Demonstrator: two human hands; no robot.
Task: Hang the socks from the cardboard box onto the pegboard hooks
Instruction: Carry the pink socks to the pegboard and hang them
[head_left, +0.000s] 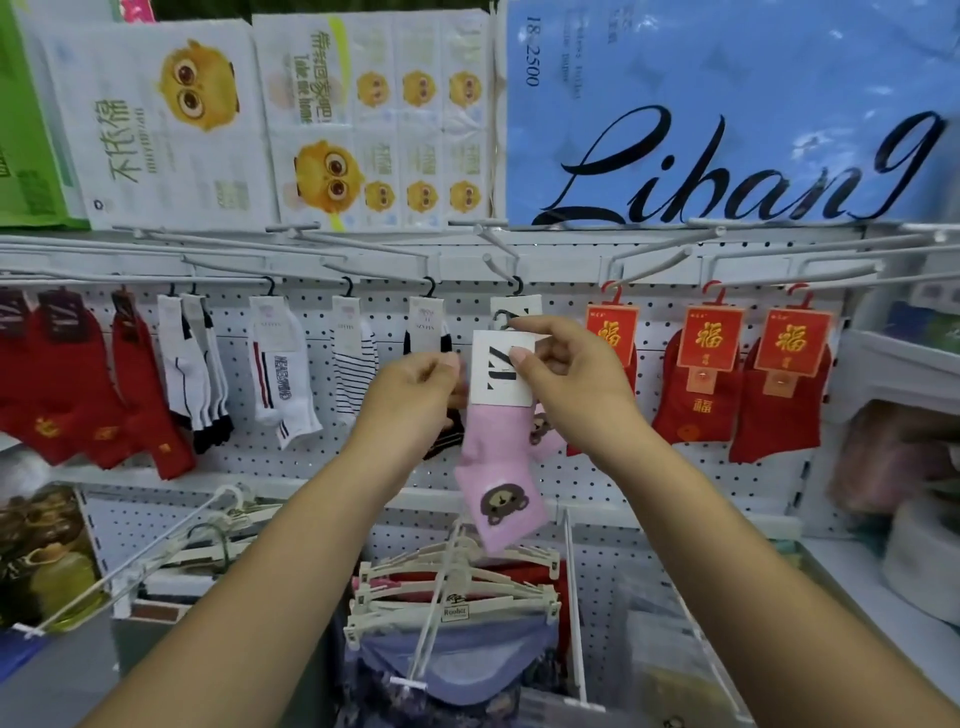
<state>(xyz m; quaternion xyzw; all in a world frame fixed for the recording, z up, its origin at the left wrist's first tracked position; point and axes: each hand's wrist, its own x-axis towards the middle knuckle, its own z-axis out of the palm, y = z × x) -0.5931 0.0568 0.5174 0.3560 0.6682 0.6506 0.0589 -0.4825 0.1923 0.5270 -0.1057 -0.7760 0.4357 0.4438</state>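
Right hand (571, 369) pinches the card top of the pink sock (498, 467), just below the pegboard hook (491, 262) at mid top edge of the pegboard. Left hand (415, 384) is curled at the card's left edge; grip unclear. Judgement: lift, square the black hanger to the hook tip, slide it on.

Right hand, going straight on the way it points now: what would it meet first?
Probably the hung card of the pair already on the black hook, just beyond the right hand pinching the held card; pegboard behind that. Depth is unclear.
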